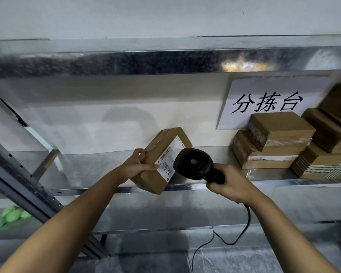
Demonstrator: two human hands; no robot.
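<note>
left hand (134,166) grips small box (156,174), centre frame | right hand (229,184) clutches scanner (193,164) | box looks light, stiff; hold its edges, label (168,158) clear

Two bare forearms, bare left hand (135,168) and right hand (232,183)

The shelf (98,168) is bare on the left, with room to pass. On the right, stacked boxes (280,140) fill it. A cord (246,223) hangs below.
</note>
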